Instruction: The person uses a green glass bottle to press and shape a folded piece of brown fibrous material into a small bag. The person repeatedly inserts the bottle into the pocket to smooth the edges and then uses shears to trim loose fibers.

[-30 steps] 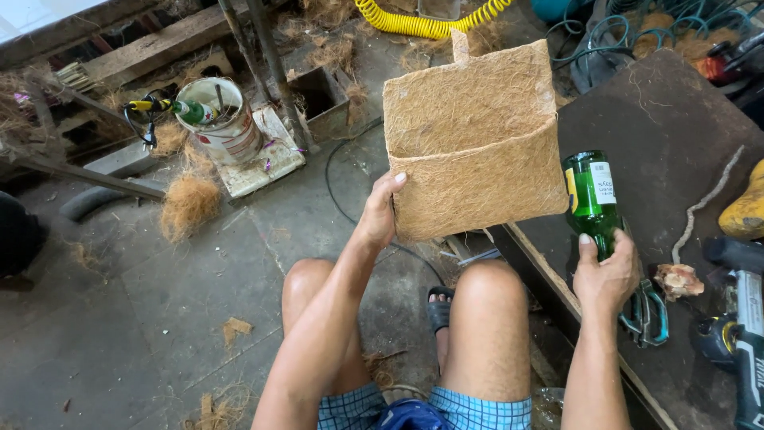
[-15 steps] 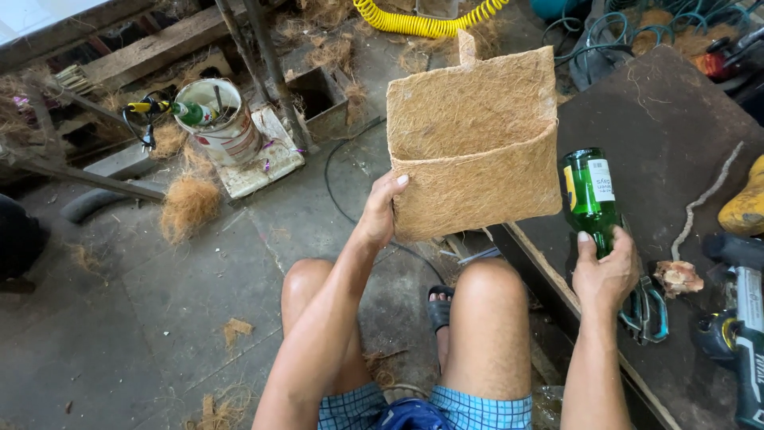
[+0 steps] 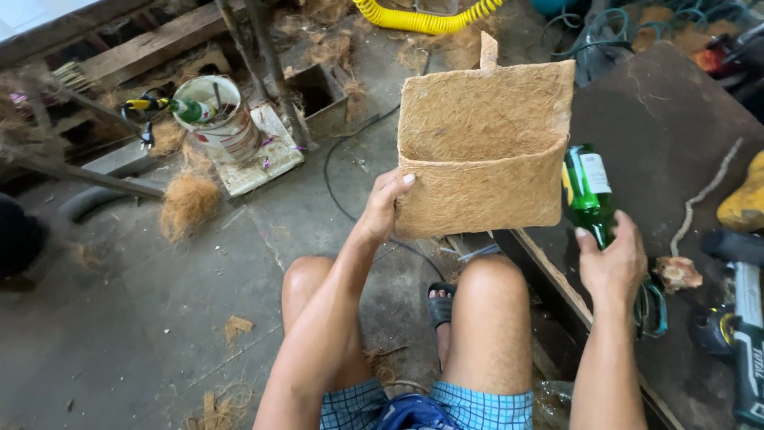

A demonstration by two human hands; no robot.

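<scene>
Coir pocket (image 3: 484, 151) unmoved, bottle (image 3: 589, 195) too (both gripped)

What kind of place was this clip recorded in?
Likely a small, informal coir craft workshop. The left hand holds up a coir fibre pouch; loose fibre clumps litter the concrete floor, and a power tool lies on a dark workbench.
</scene>
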